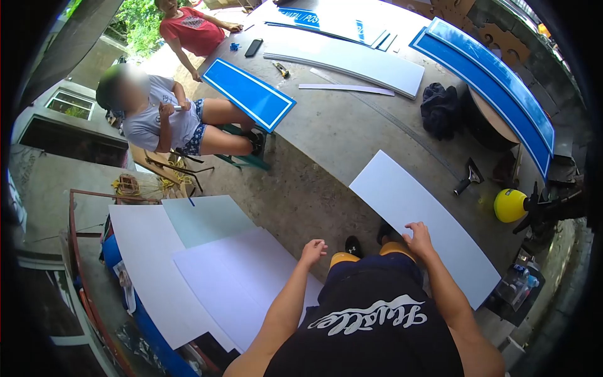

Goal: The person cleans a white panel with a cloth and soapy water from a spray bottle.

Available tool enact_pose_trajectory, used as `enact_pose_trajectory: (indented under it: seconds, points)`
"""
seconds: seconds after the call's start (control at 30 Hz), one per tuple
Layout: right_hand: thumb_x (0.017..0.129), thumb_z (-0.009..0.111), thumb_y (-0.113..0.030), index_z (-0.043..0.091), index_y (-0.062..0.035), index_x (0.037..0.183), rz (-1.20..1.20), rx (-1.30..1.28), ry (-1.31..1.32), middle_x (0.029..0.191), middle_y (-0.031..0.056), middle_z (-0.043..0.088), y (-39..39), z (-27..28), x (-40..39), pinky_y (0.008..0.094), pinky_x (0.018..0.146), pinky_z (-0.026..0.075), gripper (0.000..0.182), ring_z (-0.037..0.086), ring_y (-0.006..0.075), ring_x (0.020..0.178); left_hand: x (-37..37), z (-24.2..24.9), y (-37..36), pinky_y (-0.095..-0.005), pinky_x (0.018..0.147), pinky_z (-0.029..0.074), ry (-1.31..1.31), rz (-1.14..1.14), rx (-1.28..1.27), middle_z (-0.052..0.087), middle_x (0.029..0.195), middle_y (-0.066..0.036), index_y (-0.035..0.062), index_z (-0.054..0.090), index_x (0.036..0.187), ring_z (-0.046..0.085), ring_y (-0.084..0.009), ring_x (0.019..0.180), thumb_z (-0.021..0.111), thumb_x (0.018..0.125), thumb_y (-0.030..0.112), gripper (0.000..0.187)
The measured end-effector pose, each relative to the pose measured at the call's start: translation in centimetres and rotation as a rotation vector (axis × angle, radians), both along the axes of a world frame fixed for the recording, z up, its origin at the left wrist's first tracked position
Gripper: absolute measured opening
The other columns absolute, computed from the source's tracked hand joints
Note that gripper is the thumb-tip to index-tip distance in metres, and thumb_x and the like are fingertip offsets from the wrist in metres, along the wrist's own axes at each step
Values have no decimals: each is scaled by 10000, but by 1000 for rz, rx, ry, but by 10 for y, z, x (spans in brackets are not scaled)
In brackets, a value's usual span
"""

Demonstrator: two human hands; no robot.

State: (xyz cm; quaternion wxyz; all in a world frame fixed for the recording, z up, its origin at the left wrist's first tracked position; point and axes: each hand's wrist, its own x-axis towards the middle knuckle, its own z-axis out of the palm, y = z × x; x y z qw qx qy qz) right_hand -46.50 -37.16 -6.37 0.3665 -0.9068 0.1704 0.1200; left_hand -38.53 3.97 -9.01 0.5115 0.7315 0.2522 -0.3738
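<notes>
A long white panel lies along the near edge of the grey table, partly overhanging it. At the panel's near edge is my right hand, fingers bent and apart, holding nothing; whether it touches the panel is hard to tell. My left hand hangs in the air with its fingers curled in and nothing visible in them. To its left are large white sheets, stacked with a pale greenish sheet. A squeegee and a yellow spray bottle stand beyond the white panel.
On the table lie a blue sign, white strips, a long ruler, a cutter, a phone and a dark cloth. Long blue signs line the far side. One person sits; another stands behind.
</notes>
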Motion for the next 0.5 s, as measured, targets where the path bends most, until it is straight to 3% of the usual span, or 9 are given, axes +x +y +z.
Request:
enact_pose_trajectory:
  seconds: [0.13, 0.33, 0.47, 0.5]
  points:
    - [850, 747, -165, 687, -52, 1114, -205, -148, -67, 1070, 164, 650, -38, 22, -57, 423, 890, 516, 294, 633, 320, 1009, 12, -25, -2, -305, 762, 587, 1, -29, -63, 701, 1118, -128, -19, 609, 1252, 697, -184, 957, 566, 1029, 209, 322]
    - [902, 682, -145, 686, -17, 1088, -613, -229, -156, 1012, 139, 671, -93, 73, -139, 377, 827, 528, 226, 654, 266, 919, -4, -45, -8, -309, 755, 597, -2, -87, -83, 691, 1118, -125, -18, 625, 1217, 699, -191, 989, 571, 1024, 180, 282]
    - [971, 633, -184, 688, -27, 1098, -792, -490, -427, 1004, 121, 684, -160, 165, -151, 373, 825, 526, 209, 665, 253, 906, -32, -51, -2, -305, 745, 598, 15, -155, -78, 686, 1144, -140, -21, 610, 1225, 696, -194, 1010, 573, 1028, 188, 289]
    - [981, 627, -193, 688, -32, 1101, -822, -538, -524, 1002, 115, 685, -186, 184, -152, 363, 806, 526, 210, 661, 245, 895, -39, -58, 5, -300, 723, 587, 16, -183, -70, 697, 1120, -134, -5, 603, 1240, 705, -195, 941, 571, 1029, 197, 294]
